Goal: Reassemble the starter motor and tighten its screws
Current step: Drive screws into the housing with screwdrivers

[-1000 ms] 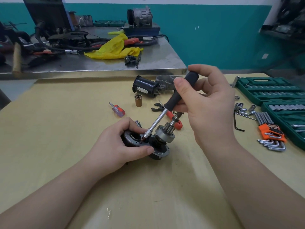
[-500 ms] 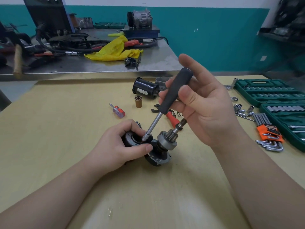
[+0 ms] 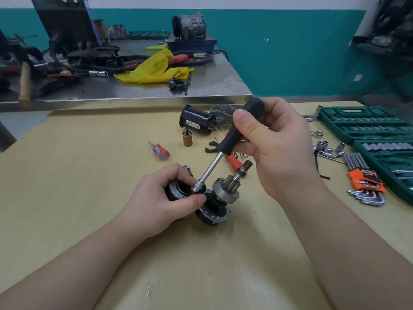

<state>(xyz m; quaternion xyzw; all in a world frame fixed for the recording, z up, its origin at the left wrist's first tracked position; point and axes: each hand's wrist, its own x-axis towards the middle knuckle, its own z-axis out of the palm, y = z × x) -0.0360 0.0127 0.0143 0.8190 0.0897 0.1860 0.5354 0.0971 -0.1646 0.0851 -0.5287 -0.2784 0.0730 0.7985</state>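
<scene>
A yellow wooden table [image 3: 67, 198] stands before a teal wall [image 3: 290, 52]. The left hand [image 3: 161, 198] grips the starter assembly [image 3: 214, 204]; the right hand [image 3: 279, 148] clasps the nut driver [image 3: 237, 133].

Two bare forearms come in from the lower edge of the view, with no sleeve showing on either one up to where the picture cuts them off. The left hand [image 3: 163, 195] and the right hand [image 3: 279, 151] wear no gloves, rings, watch or wristband. The nails on the visible fingers [image 3: 242, 118] are short, plain and unpainted.
</scene>
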